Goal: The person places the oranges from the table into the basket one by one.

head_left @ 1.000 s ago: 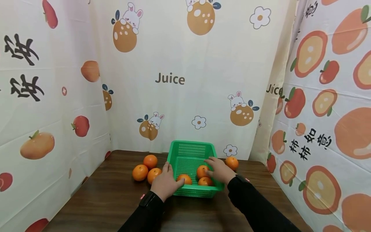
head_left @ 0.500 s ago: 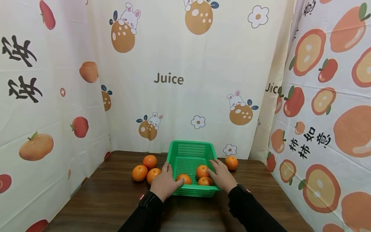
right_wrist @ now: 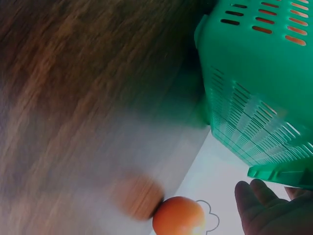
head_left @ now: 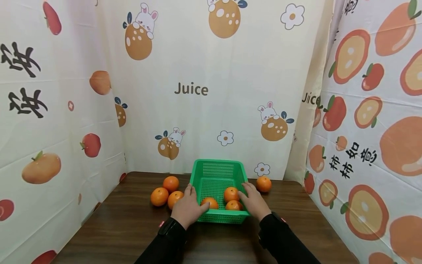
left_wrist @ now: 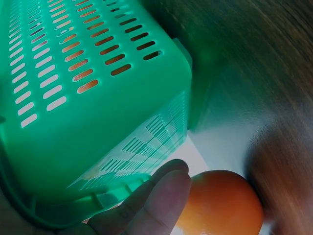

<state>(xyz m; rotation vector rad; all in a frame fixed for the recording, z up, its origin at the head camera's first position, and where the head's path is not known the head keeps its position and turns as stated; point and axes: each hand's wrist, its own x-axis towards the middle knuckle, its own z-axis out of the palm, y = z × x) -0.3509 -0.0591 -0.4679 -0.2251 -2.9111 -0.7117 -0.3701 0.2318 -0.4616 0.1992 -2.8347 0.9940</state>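
Observation:
A green plastic basket [head_left: 219, 218] with slotted walls stands on the table, tilted in neither direction. Three oranges [head_left: 209, 203] lie inside it, near its front wall. My left hand [head_left: 188, 209] grips the left rim, thumb at the front corner; in the left wrist view its fingers [left_wrist: 164, 198] show outside the wall, close to an orange [left_wrist: 222, 203]. On the opposite side my right hand [head_left: 255, 201] holds the right rim, thumb inward. Its fingers [right_wrist: 249, 196] appear beneath that rim in the right wrist view.
Left of the basket sit three more oranges [head_left: 159, 197] in a cluster. A single orange [head_left: 263, 184] rests beyond the right hand. Fruit-printed cloth [head_left: 211, 110] hangs behind and along both sides of the dark wooden table [head_left: 125, 227].
My right hand has drawn back from over the oranges to the basket's right rim. The left hand stays at the left rim. The oranges keep their places.

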